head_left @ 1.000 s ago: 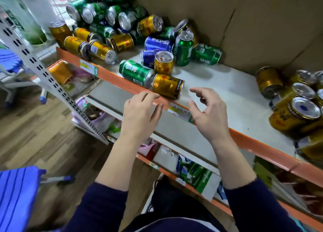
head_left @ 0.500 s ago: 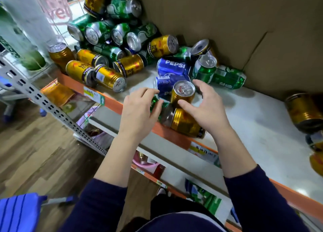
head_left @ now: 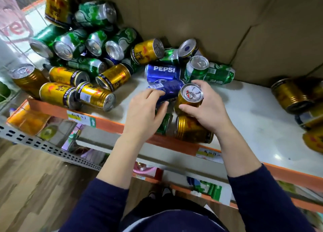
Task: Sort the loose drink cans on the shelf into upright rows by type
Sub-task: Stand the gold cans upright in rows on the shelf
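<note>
Where the gold can (head_left: 189, 100) stands: upright on the white shelf (head_left: 244, 120), mid-front, just behind a lying gold can (head_left: 192, 130) at the orange rail (head_left: 108, 125), and right beside the front blue can (head_left: 170, 90).
Right hand (head_left: 209, 109): wrapped round the gold can's wall, thumb on the near side, fingers over the far side just under the rim. A full grasp, with the pull-tab top showing clear.
Left hand (head_left: 145, 109): fingers bent over the front blue can, thumb tucked against its near side. It reads as a hold; how firm, I can't tell. A lying green can (head_left: 165, 123) peeks out below the palm.
Arms: both forearms reach up and forward over the rail, sleeves pushed back, right palm turned inward toward the left hand.
Gold can, handling: thin metal with a smooth wall, probably stiff and weighty if full, and it would dent under a hard squeeze. Mid-wall is the sound place to hold it, not the top.
Blue can, handling: it lies on its side, so it is likely to roll. Best taken across the barrel, then tipped up on its base.
Pile (head_left: 90, 44): green and gold cans heaped at the left rear. Pulling a low one risks a slide.
</note>
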Available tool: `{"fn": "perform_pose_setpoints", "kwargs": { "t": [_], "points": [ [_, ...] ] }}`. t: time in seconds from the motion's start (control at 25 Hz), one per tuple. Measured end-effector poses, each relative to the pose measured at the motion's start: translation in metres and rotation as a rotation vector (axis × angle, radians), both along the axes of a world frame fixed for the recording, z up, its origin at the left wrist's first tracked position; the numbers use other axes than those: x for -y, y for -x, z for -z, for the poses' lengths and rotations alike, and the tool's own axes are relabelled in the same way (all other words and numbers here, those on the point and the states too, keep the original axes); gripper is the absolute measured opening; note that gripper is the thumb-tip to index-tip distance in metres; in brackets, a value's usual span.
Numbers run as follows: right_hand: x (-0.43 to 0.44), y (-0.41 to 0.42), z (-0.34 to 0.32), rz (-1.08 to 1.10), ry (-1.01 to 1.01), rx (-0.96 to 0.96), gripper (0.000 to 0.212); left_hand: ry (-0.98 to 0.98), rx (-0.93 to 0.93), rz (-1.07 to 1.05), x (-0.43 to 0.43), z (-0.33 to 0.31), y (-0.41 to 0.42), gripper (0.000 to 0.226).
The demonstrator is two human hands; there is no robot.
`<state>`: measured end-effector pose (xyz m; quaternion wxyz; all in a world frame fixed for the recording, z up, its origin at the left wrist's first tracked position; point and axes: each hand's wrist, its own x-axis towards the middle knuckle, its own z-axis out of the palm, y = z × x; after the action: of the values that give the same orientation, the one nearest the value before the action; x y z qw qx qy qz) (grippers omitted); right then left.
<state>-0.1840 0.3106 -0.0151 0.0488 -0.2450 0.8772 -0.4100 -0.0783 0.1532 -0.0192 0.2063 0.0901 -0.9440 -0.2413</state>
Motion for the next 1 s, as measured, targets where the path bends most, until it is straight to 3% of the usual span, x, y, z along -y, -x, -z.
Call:
{"fn": "perform_pose_setpoints", "kwargs": {
  "t": [0.32, 0.48, 0.6, 0.72, 1.0],
  "points": [
    [-0.051, -0.001, -0.004, 0.286, 0.093, -0.028, 0.071, 0.078, -0.009, 0.396, -0.040, 0.005, 0.023, 0.029],
    [-0.080, -0.006, -0.005, 0.378, 0.099, -0.055, 0.071, 0.242, 0.305, 0.460, -0.067, 0.012, 0.038, 0.062],
    [-0.100, -0.017, -0.001, 0.445, 0.111, -0.050, 0.072, 0.343, 0.404, 0.436, -0.070, 0.015, 0.049, 0.078],
    [-0.117, -0.028, 0.001, 0.484, 0.169, -0.034, 0.071, 0.242, 0.348, 0.418, -0.069, 0.017, 0.052, 0.080],
    [-0.167, -0.045, -0.007, 0.591, 0.218, -0.080, 0.068, -0.214, 0.097, 0.452, -0.102, 0.004, 0.056, 0.074]
  ]
}}
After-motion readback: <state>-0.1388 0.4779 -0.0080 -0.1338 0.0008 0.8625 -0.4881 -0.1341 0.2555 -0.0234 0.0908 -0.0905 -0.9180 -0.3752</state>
